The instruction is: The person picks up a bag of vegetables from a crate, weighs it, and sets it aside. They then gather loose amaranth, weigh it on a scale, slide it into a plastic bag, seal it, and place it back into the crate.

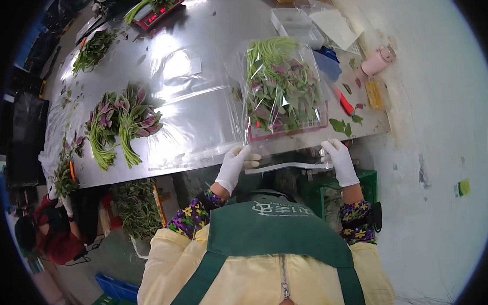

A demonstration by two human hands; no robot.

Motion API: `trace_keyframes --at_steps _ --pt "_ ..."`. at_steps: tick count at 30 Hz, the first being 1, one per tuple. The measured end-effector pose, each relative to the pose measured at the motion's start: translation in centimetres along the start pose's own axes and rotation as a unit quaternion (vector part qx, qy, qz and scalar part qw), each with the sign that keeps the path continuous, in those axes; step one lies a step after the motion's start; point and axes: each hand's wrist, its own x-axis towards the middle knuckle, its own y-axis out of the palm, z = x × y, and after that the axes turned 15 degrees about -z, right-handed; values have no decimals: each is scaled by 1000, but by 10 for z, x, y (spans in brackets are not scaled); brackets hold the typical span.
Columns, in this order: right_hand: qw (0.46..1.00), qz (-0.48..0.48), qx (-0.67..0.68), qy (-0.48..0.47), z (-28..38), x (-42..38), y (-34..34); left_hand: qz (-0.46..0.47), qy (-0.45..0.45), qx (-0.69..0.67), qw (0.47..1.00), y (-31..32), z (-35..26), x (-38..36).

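Observation:
A clear plastic bag [282,86] filled with green and purple leafy vegetables lies on the metal table, its stems at the far end, over a red-framed tray or scale. My left hand [235,166], in a white glove, pinches the left corner of the bag's near, open end. The right corner is held by my gloved right hand [338,160]. Between my hands the bag's whitish edge hangs just past the table's front edge. Left of the bag, two loose bunches of vegetables [125,120] rest near a flat stack of clear bags [186,122].
A red scale [156,14] with greens stands at the back. On the right are a pink bottle [378,60], a red-handled tool [345,102] and plastic containers [297,26]. A co-worker [58,229] is at the lower left, near a crate of greens [137,209].

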Motion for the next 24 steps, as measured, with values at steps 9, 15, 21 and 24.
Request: trace_keyframes --at_steps 9,15,21,24 --pt "997 -56 -44 -26 -26 -37 -14 46 93 63 993 -25 24 7" --pt "983 -149 -3 -108 -27 -51 -17 44 96 103 989 -27 12 -10" --pt "902 -330 -80 -267 -21 -78 -10 77 59 69 993 -33 18 -9" --pt "877 -274 -109 -379 6 -109 19 73 31 57 995 -33 13 -15"
